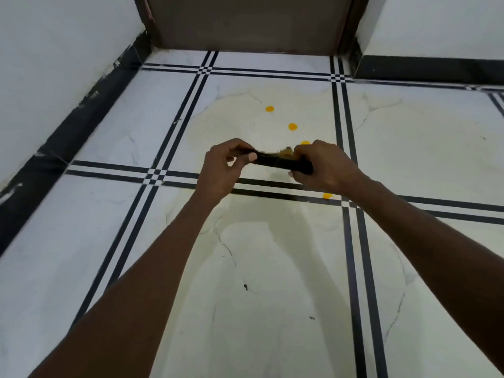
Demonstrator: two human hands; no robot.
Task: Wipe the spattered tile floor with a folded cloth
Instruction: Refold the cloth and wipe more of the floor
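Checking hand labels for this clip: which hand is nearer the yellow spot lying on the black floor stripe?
Right. The right hand grips the dark cloth just above that yellow spot; the left hand holds the cloth's other end, well off to the spot's left.

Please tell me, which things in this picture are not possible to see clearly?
- Head view: dark folded cloth, both ends covered by the left hand and right hand.
- One yellow spot, partly behind the right hand.
- Floor beneath the hands and cloth: hidden.
- Brown door: cut off by the top edge.

Four yellow spots (269, 109), two hands (222, 167), one dark cloth (281, 160).
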